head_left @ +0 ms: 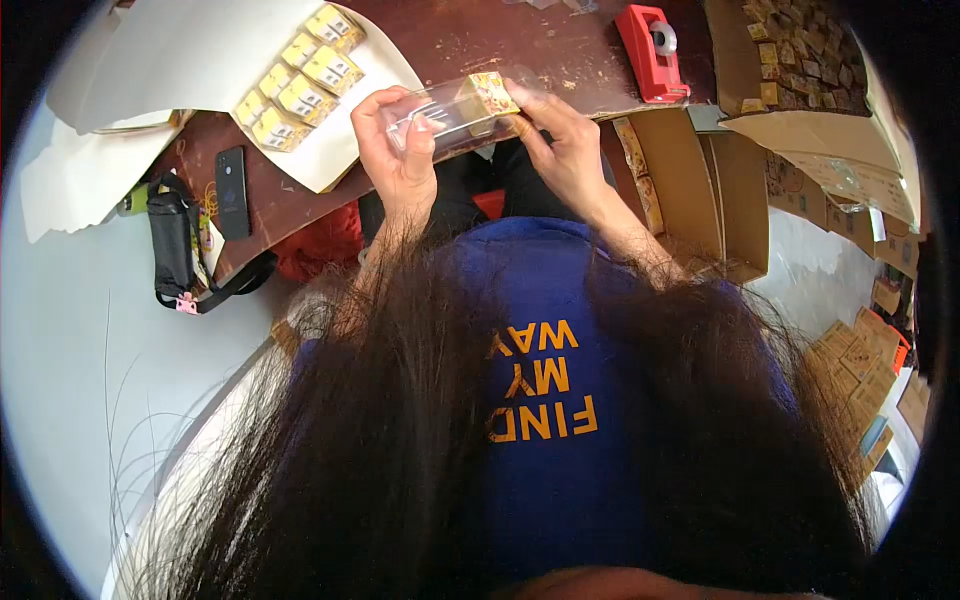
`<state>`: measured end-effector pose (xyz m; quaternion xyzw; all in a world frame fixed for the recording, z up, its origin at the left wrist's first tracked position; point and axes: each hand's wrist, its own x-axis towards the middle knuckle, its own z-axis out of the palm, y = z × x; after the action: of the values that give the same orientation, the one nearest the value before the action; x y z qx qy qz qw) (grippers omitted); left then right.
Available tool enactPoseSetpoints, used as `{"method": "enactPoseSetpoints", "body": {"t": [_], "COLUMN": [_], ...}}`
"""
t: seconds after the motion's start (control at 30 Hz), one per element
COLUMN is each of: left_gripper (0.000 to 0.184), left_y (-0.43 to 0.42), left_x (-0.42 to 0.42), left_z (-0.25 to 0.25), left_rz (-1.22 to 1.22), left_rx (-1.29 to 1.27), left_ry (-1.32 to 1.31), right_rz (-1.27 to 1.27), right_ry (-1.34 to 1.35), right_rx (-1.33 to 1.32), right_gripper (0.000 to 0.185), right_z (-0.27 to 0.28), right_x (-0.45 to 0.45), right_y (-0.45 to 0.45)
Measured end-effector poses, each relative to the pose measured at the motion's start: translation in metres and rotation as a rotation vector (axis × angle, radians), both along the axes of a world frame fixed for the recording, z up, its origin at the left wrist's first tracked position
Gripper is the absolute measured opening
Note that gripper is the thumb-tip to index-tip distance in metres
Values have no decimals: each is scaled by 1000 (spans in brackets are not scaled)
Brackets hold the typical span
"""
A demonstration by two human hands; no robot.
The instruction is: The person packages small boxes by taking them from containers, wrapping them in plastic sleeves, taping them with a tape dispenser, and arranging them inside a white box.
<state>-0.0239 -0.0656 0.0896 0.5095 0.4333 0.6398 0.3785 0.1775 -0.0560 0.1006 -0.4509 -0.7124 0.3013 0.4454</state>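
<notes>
A clear plastic box [432, 118] is held above the near edge of the table, tilted up to the right. My left hand [402, 155] grips its left end, thumb on the near side and fingers behind. At its right end is a small yellow patterned carton [490, 93]; whether it sits fully inside the plastic I cannot tell. My right hand [562, 140] pinches around that end, its fingers slightly blurred. Left of my hands, several yellow-and-white cartons [305, 88] stand in rows on a pale sheet [385, 50].
A red tape dispenser [650, 60] stands on the dark red table [480, 35]. At right, an open cardboard box [830, 135] holds many small cartons. A black phone [232, 190] and black bag [175, 240] lie at left. More cardboard [740, 200] stands beside my right arm.
</notes>
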Motion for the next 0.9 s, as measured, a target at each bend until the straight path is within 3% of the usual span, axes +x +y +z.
{"method": "enactPoseSetpoints", "body": {"t": [0.1,0.27,0.3,0.43,0.63,0.8,0.9], "left_gripper": [41,39,39,36,36,39,38], "left_y": [-4,-3,-3,-4,-2,-5,-11], "left_x": [0,-13,-12,-4,-8,-11,-5], "left_z": [2,-1,0,0,5,13,11], "left_rz": [-12,-87,-85,-69,-123,-50,-85], "left_rx": [-60,-213,-214,-103,-4,-151,-143], "left_ry": [-221,-379,-379,-301,-331,-433,-317], "right_rz": [-4,92,92,90,152,243,141], "right_ry": [10,59,60,509,457,476,594], "right_rx": [68,129,127,-307,-212,-276,-471], "right_gripper": [34,33,33,35,34,29,26], "right_z": [3,-6,-6,-3,7,-1,-5], "right_x": [-6,-2,-3,-10,-7,-5,-5], "right_y": [-8,0,-2,-10,-7,-7,-12]}}
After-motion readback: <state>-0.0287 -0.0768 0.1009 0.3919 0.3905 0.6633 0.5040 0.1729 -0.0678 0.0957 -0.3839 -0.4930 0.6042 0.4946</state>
